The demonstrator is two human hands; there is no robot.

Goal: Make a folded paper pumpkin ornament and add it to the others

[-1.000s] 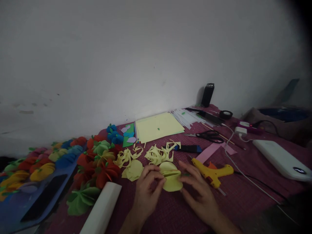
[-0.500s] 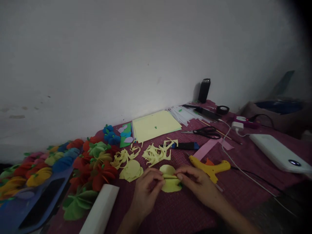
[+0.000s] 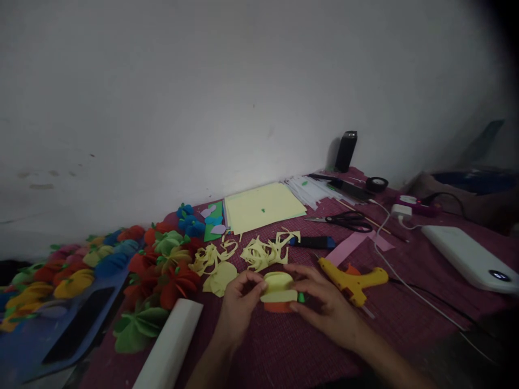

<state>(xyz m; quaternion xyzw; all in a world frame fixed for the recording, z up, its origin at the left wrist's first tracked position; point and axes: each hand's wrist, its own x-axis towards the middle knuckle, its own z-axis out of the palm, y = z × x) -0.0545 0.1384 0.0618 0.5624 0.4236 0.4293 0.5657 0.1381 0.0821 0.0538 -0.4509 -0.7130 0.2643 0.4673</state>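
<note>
While the glue gun (image 3: 357, 281) just lies nearby, left hand (image 3: 238, 307) and right hand (image 3: 329, 310) both have fingers pinched on the paper (image 3: 279, 296).

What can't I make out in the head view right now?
Head view:
- Folded paper piece: side edges, partly behind the left hand and right hand.
- Blue-and-black tool: left end, behind yellow scraps.
- White roll: near end, cut off by the bottom edge.
- Power bank: display reading, too small.

We've got left hand (image 3: 240, 302) pinching, right hand (image 3: 324, 308) curved opposite, fingers spread wider; both our forearms (image 3: 387, 359) slant in from below.
</note>
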